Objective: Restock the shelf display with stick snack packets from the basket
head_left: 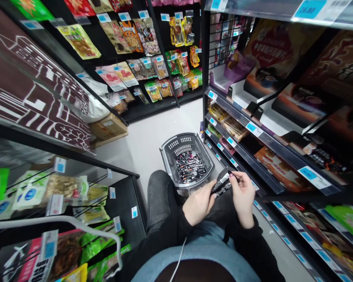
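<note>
Head view: your left hand [199, 204] and right hand [242, 192] both have a firm grip on slim packets [222, 188] beside the near right corner of the basket [202, 152]; work looks partway, a pile [190, 168] already inside, the held ones outside.

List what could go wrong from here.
1. The slim black packets held between the left hand and right hand could slip; they appear beside the basket opening rather than over it, so they might land on the floor.
2. The left knee looks close to the basket and could nudge it.
</note>
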The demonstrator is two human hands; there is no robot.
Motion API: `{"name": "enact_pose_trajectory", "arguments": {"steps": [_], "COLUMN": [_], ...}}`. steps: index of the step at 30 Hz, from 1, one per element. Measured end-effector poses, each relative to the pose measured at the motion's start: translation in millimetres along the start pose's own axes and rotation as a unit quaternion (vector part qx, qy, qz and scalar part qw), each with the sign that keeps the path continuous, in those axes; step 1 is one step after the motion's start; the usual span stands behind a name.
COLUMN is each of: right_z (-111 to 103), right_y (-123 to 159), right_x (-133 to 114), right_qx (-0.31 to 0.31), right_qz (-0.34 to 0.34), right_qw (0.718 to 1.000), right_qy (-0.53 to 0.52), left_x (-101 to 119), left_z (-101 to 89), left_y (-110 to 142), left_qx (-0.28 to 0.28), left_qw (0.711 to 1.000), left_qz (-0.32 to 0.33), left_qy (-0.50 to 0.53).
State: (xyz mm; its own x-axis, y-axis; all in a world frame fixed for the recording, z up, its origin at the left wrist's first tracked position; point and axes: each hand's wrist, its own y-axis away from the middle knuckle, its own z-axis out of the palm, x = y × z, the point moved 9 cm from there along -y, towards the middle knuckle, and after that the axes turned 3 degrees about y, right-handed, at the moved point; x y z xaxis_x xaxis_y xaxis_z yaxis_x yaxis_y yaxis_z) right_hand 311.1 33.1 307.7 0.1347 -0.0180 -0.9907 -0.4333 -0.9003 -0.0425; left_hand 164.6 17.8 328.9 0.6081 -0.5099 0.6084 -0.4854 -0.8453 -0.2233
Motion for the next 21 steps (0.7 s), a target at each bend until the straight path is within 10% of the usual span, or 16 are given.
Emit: {"name": "enact_pose_trajectory", "arguments": {"steps": [6,15,21], "right_z": [0.5,-0.4,-14.6], "right_y": [-3.2,-6.5,-14.9], "right_x": [3.9,6.1,18.2], "right_qx": [-0.002,-0.010,0.038], "right_qz": [0.009,0.022,0.029], "right_qw": [1.000,0.999,0.998], "right_qy": [-0.012,-0.042,-0.036], "left_x": [1.6,-24.9,-25.1], "left_z": [4.5,-4.4,13.6], "left_y": [6.7,2.8,16.8], "left_qx": [0.004,-0.058,-0.076], "left_qw": [0.987,0.992,0.994], "left_qz": [0.082,-0.048,0.006], "left_qy": [-0.140,0.101,-0.076]}}
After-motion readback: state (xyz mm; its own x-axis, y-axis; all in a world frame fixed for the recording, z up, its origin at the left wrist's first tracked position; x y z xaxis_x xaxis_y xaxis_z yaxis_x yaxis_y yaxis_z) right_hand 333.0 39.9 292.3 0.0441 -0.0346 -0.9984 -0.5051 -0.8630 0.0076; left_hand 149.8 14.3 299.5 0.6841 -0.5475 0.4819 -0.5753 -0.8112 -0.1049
